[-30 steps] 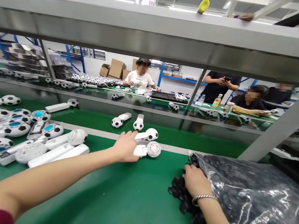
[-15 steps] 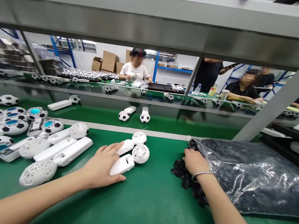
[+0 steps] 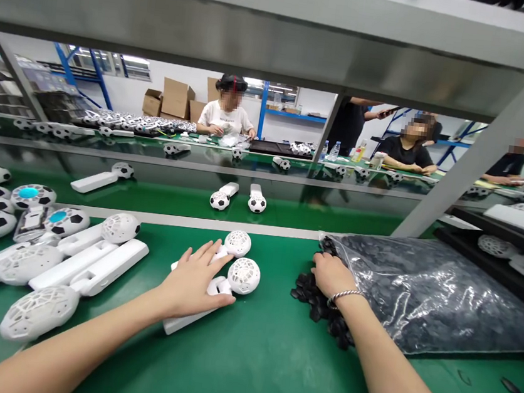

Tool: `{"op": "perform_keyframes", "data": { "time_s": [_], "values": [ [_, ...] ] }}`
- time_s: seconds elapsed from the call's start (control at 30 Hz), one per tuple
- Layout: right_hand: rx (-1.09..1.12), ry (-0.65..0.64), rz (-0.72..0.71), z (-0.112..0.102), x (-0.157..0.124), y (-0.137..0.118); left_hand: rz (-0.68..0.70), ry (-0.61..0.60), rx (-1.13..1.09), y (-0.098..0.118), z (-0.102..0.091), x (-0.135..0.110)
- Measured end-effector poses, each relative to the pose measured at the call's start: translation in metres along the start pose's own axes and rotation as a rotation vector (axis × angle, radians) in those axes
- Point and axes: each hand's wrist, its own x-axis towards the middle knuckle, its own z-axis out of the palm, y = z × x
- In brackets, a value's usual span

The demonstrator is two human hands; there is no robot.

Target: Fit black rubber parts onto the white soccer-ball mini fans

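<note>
My left hand [image 3: 192,280] lies palm down with fingers spread over two white fan housings, each with a handle and a round lattice head. The farther head [image 3: 237,243] is beside my fingertips. The nearer head [image 3: 244,276] sits just right of my thumb and index finger. Their handles are partly hidden under the hand. My right hand [image 3: 332,275] reaches into a heap of small black plastic pieces [image 3: 308,290] at the mouth of a clear bag [image 3: 425,297]. Its fingers are curled down among the pieces, and whatever they hold is hidden.
More white housings [image 3: 89,259] and football-patterned fans [image 3: 67,222] lie on the green table at left. Beyond the pale ledge [image 3: 183,220], fans [image 3: 257,203] lie on a green strip. A slanted post [image 3: 480,146] and black trays [image 3: 465,242] stand at right. Co-workers [image 3: 227,115] sit opposite.
The camera view has shifted, so the left pile and the bag appear farther left. My left fingers are spread wider and reach closer to the round heads. My right hand stays at the black pieces.
</note>
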Motion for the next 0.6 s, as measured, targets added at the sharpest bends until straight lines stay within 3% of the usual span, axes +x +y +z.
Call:
{"op": "perform_keyframes", "data": {
  "time_s": [0.33,0.6],
  "values": [
    [0.01,-0.014,0.01,-0.001,0.0,0.002,-0.023,-0.032,0.119,-0.005,-0.01,0.0],
    [0.029,-0.003,-0.047,0.004,0.003,0.006,-0.202,-0.008,0.173,-0.042,-0.024,-0.021]
  ]
}}
